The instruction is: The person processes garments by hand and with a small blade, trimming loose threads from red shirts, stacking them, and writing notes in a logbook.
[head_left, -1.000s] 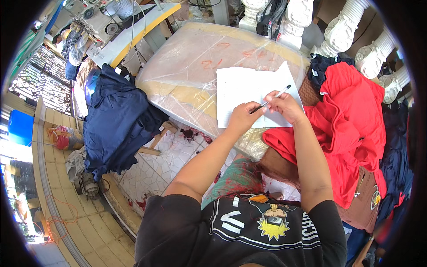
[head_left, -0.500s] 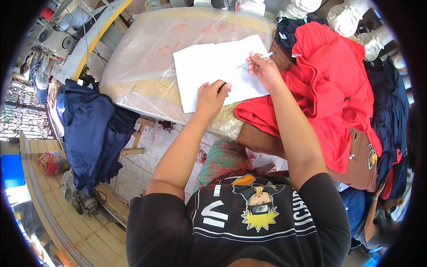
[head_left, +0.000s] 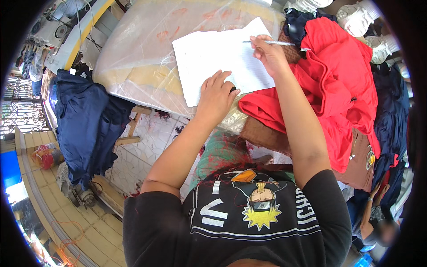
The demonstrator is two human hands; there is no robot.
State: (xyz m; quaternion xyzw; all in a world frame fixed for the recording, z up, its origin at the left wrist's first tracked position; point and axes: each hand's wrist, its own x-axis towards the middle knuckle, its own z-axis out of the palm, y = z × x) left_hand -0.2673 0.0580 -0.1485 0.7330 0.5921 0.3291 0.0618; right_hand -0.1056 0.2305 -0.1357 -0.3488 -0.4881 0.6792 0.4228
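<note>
The left hand (head_left: 216, 91) lies flat with its fingers spread and released, pressing down the lower edge of a white sheet of paper (head_left: 218, 55), I'd say to keep it from sliding on the slick clear plastic sheet (head_left: 142, 53) that covers the table beneath. The right hand (head_left: 267, 52) has its fingers pinched around a pen (head_left: 272, 42), held low over the upper right part of the paper, which sits near the table's right side, just beside a heap of red cloth (head_left: 338, 75). The cloth spills off the table edge and over something brown below (a bag or more fabric, hard to say). The pen's tip is hidden behind the fingers, so I cannot tell whether it touches the page, and any lines on the paper are too faint to read. A dark blue garment (head_left: 84, 124) hangs off a wooden frame to the left, well apart from the hands. Another person sits at the lower right, mostly cut off by the dark rim.
</note>
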